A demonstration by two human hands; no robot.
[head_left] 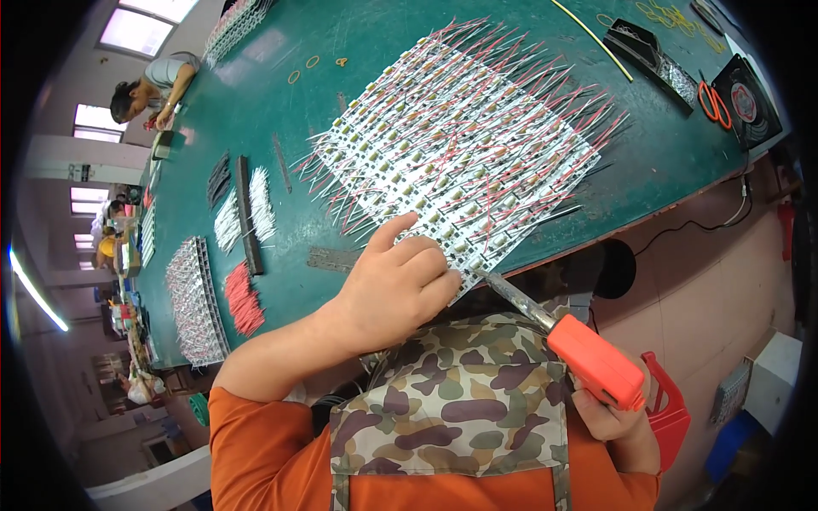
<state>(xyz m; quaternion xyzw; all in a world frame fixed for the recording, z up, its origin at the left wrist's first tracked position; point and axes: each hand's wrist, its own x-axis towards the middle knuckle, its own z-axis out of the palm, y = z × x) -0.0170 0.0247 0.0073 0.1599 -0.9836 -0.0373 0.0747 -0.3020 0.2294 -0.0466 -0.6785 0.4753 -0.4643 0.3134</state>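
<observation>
A large panel of white circuit boards (430,170) lies on the green table, with rows of small components and many red, white and black wires sticking out. My left hand (400,285) rests at its near edge, fingers curled down onto the boards. Whatever those fingertips may pinch is hidden beneath them. In my right hand (603,417) is a red soldering iron (595,361), gripped by its body. Its metal tip reaches the panel's near corner, just right of my left fingers. Whether the tip touches a board I cannot tell.
Left on the table (341,51) are red wires (244,300), white wires (262,207), a dark strip (249,217) and another wired board stack (198,300). Orange-handled scissors (714,104), a black tray (652,66) and a fan (745,102) stand far right. A person (162,85) works far left.
</observation>
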